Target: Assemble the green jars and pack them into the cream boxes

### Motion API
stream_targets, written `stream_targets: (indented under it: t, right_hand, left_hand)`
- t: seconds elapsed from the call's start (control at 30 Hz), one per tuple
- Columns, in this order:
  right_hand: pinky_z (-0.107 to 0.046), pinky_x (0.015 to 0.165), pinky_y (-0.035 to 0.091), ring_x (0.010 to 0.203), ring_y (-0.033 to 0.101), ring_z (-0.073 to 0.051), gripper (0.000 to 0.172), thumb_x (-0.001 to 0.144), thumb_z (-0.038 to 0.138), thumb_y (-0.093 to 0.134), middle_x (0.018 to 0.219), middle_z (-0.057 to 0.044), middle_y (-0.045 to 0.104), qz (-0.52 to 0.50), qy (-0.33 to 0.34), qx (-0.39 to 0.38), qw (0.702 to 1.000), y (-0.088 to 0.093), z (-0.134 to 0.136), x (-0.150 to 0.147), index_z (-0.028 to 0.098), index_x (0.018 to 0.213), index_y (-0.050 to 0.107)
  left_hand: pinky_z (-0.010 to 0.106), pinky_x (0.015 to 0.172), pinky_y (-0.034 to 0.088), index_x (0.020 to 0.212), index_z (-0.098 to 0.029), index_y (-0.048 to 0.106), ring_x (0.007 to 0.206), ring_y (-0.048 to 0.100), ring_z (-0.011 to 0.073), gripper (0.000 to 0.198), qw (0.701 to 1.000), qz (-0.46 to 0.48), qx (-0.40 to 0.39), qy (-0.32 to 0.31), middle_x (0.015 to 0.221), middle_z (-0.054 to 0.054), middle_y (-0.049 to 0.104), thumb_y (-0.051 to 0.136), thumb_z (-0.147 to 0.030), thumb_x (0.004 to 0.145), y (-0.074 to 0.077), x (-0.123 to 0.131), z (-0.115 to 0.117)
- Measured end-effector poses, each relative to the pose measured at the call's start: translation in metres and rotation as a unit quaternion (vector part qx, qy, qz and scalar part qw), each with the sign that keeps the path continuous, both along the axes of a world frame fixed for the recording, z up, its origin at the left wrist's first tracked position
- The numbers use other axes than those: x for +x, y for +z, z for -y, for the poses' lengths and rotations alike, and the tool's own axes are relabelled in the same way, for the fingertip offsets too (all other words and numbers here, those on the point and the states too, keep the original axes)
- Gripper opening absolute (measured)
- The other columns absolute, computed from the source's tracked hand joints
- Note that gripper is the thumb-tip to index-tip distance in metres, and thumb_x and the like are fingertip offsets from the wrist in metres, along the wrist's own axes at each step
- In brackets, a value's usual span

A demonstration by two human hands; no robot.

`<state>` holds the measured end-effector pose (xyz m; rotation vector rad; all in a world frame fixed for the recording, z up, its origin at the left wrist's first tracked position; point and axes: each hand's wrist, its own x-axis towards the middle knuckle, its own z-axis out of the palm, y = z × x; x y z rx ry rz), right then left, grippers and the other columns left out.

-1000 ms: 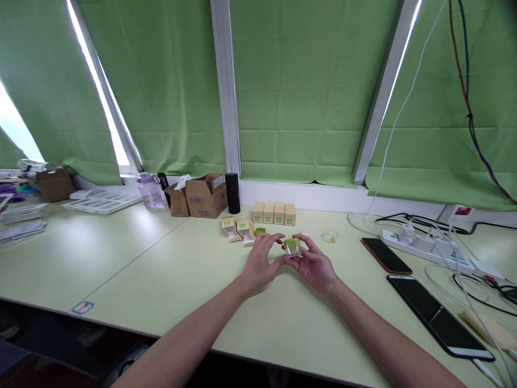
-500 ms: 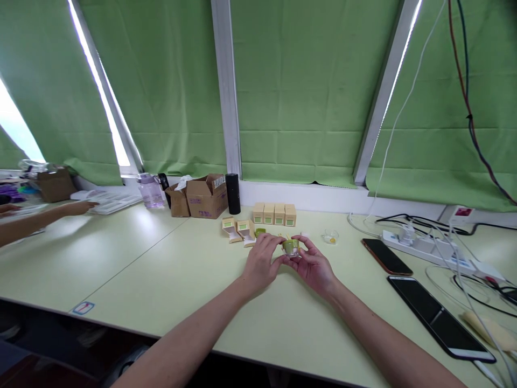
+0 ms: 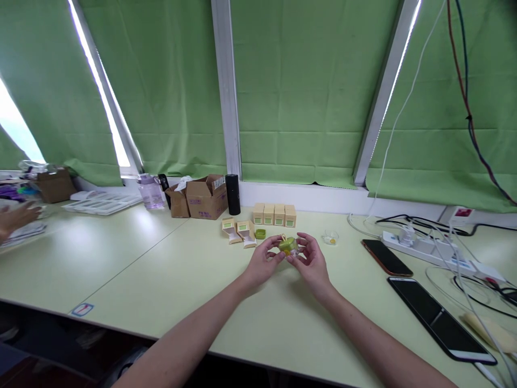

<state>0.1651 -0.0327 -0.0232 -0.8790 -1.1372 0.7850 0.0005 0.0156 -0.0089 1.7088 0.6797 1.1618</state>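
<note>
A small clear jar with a green lid (image 3: 288,246) is held between both my hands just above the pale green table (image 3: 161,258). My left hand (image 3: 262,262) pinches it from the left, and my right hand (image 3: 312,262) cups it from the right with fingers curled round it. Just behind my hands lie two opened beige cartons (image 3: 238,230) and a loose green lid (image 3: 260,234). A row of several closed beige cartons (image 3: 274,214) stands further back.
Brown cardboard boxes (image 3: 202,196), a black cylinder (image 3: 232,193) and a purple bottle (image 3: 149,189) stand at the back left. Two phones (image 3: 385,255) (image 3: 438,316), a power strip (image 3: 428,248) and cables lie at right. Another person's hand (image 3: 14,218) shows at far left.
The jar has been turned and tilted between my hands, and both hands have shifted slightly away from me. The other person's arm at far left has drawn back.
</note>
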Motion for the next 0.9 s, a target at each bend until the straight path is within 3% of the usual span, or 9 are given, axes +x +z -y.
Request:
stream_targets:
  t: [0.23,0.5,0.63,0.77,0.9]
  right_hand:
    - [-0.045,0.09,0.058,0.107,0.06,-0.025,0.06,0.084,0.031,0.076,0.12,-0.008,0.058,0.17,-0.096,0.096,0.976,-0.002,0.005,-0.001,0.03,0.137,0.048]
    - [-0.049,0.09,0.056,0.104,0.057,-0.027,0.056,0.088,0.023,0.067,0.123,-0.011,0.058,0.3,-0.158,0.193,0.921,-0.004,0.005,0.003,0.029,0.139,0.046]
    - [-0.05,0.094,0.055,0.109,0.057,-0.028,0.056,0.089,0.022,0.064,0.129,-0.012,0.057,0.315,-0.161,0.176,0.919,-0.004,0.005,0.003,0.029,0.141,0.044]
    - [-0.051,0.1,0.054,0.115,0.059,-0.028,0.061,0.087,0.017,0.06,0.132,-0.012,0.055,0.313,-0.138,0.125,0.931,-0.006,0.004,0.005,0.029,0.144,0.042]
    - [-0.049,0.1,0.056,0.118,0.059,-0.027,0.061,0.081,0.014,0.057,0.131,-0.009,0.054,0.283,-0.112,0.065,0.95,-0.009,0.001,0.008,0.03,0.139,0.05]
  left_hand:
    - [0.043,0.1,0.055,0.124,-0.02,0.068,0.132,0.057,0.0332,0.047,0.99,0.079,-0.068,-0.096,0.134,0.016,0.067,0.081,-0.037,0.083,0.002,0.0,0.0]
    - [0.045,0.106,0.052,0.127,-0.02,0.068,0.142,0.05,0.036,0.052,0.981,0.096,-0.102,-0.135,0.142,0.017,0.063,0.085,-0.028,0.078,0.002,0.0,-0.001]
    - [0.045,0.102,0.053,0.128,-0.019,0.067,0.136,0.056,0.0344,0.052,0.988,0.076,-0.086,-0.106,0.139,0.016,0.066,0.083,-0.027,0.08,0.002,0.0,-0.001]
    - [0.042,0.097,0.054,0.125,-0.02,0.069,0.126,0.063,0.0308,0.047,0.999,0.001,-0.033,-0.021,0.135,0.014,0.068,0.079,-0.022,0.08,0.004,-0.002,0.0]
    - [0.039,0.093,0.053,0.129,-0.022,0.066,0.118,0.067,0.0264,0.046,0.998,-0.053,0.032,0.018,0.127,0.012,0.072,0.073,-0.02,0.084,0.005,-0.005,-0.004]
